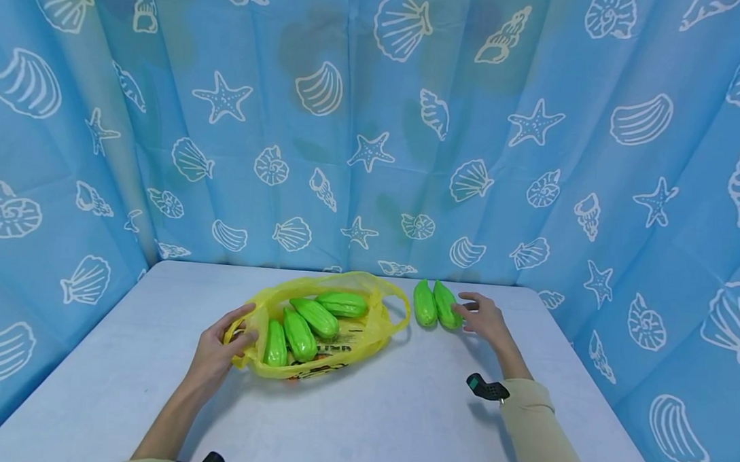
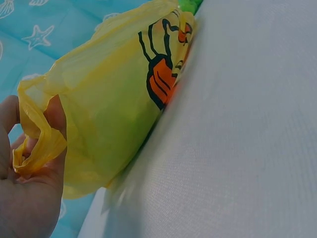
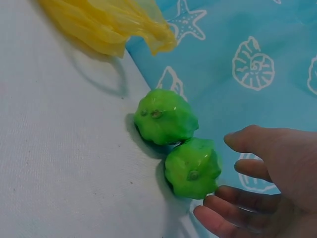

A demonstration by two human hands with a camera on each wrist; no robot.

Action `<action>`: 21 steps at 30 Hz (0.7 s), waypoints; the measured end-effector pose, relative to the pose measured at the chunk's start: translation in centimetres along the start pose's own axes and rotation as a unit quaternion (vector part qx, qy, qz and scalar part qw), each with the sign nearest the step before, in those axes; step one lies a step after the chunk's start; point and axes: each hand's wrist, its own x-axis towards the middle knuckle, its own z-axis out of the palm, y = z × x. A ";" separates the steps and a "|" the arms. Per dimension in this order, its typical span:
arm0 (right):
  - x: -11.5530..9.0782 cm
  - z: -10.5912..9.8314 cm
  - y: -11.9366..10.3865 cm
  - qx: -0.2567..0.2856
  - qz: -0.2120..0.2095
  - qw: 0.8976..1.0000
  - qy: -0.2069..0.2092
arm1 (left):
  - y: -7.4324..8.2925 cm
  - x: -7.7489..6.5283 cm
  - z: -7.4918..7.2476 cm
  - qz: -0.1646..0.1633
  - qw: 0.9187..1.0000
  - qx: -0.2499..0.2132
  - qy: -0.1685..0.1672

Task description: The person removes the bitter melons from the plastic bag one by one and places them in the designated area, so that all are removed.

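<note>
A yellow plastic bag (image 1: pixel 366 339) lies on its side, its mouth spread wide. Inside it are several glossy green ridged gourds (image 1: pixel 314 317). My left hand (image 1: pixel 214 348) grips the bag's left handle; in the left wrist view the handle (image 2: pixel 42 144) loops over the fingers. Two more ridged gourds stand side by side to the right of the bag, a left gourd (image 1: pixel 425 304) and a right gourd (image 1: pixel 447 306). My right hand (image 1: pixel 484 319) is beside the right gourd with fingers spread, fingertips close to its side. In the right wrist view the hand holds nothing.
The white-covered table (image 1: pixel 388 422) runs back to a blue curtain (image 1: pixel 359 190) printed with white shells and starfish. The bag's free right handle (image 1: pixel 404 307) sticks out toward the two gourds. A black wrist device (image 1: pixel 487 387) sits at the right sleeve (image 1: pixel 535 420).
</note>
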 end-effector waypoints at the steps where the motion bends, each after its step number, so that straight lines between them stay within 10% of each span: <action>1: -0.1 0.0 0.0 -0.003 -0.003 1.000 -0.001 | 0.0 0.0 0.0 0.000 1.000 0.000 0.000; 21: -1.0 -1.3 -2.8 -0.052 -0.071 0.995 0.042 | -0.1 0.0 -0.1 0.001 1.000 0.000 -0.004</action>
